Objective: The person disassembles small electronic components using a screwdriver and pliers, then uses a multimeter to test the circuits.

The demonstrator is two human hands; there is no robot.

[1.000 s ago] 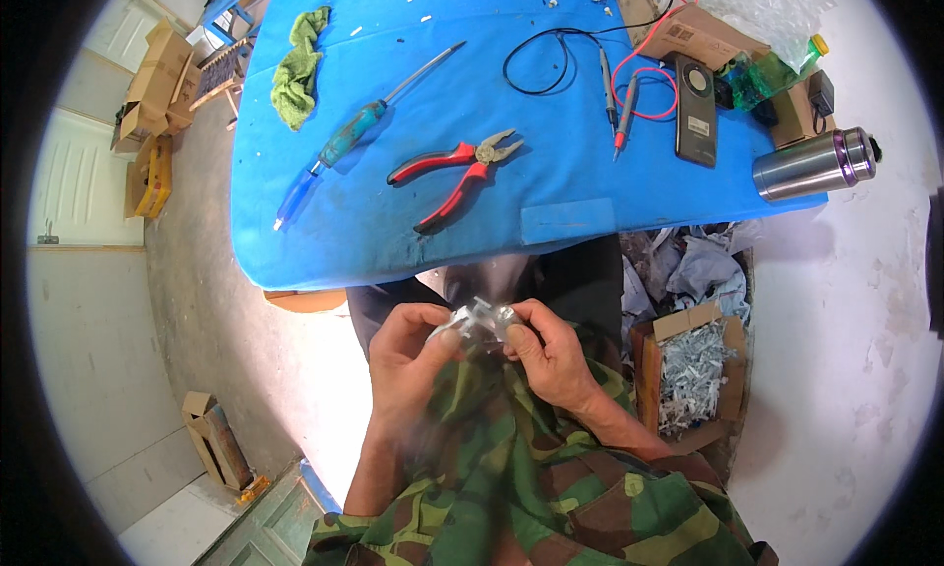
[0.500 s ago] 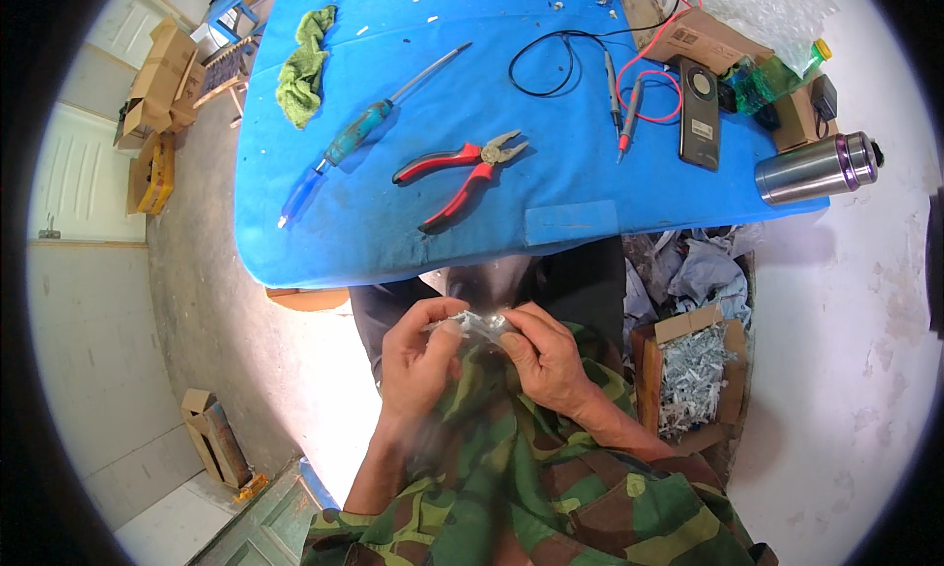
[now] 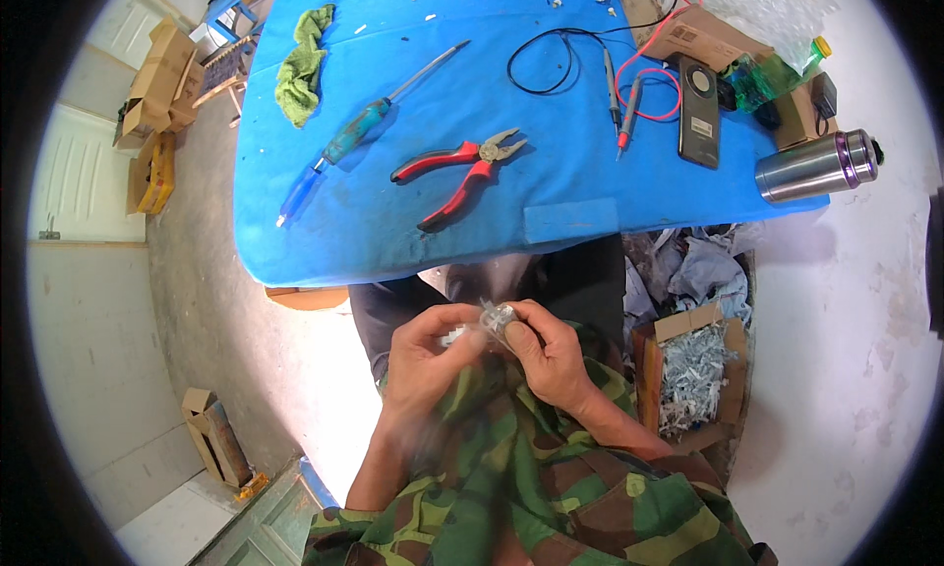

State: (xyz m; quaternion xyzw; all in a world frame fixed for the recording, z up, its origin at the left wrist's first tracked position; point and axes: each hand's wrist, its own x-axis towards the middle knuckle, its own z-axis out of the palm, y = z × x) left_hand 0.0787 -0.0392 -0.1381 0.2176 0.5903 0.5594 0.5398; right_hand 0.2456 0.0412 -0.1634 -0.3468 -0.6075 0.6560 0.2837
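My left hand (image 3: 425, 355) and my right hand (image 3: 547, 348) meet in front of my chest, just below the front edge of the blue table (image 3: 393, 241). Both pinch a small clear plastic packet (image 3: 489, 320) with a small metal or white part inside; the fingers hide most of it. Camouflage sleeves cover both forearms. On the table lie red-handled pliers (image 3: 458, 170) and a long screwdriver with a teal handle (image 3: 379, 114), both apart from my hands.
A green rag (image 3: 302, 64), black and red test leads (image 3: 610, 69), a black meter (image 3: 698, 111), cardboard boxes, a green bottle and a steel flask (image 3: 814, 166) sit on the table. At my right stands a box of small metal parts (image 3: 693, 374). Boxes lie on the floor at left.
My hands have stayed in front of my chest and kept working the small packet; the fingers shifted slightly, the packet turned a little. Nothing on the table moved.
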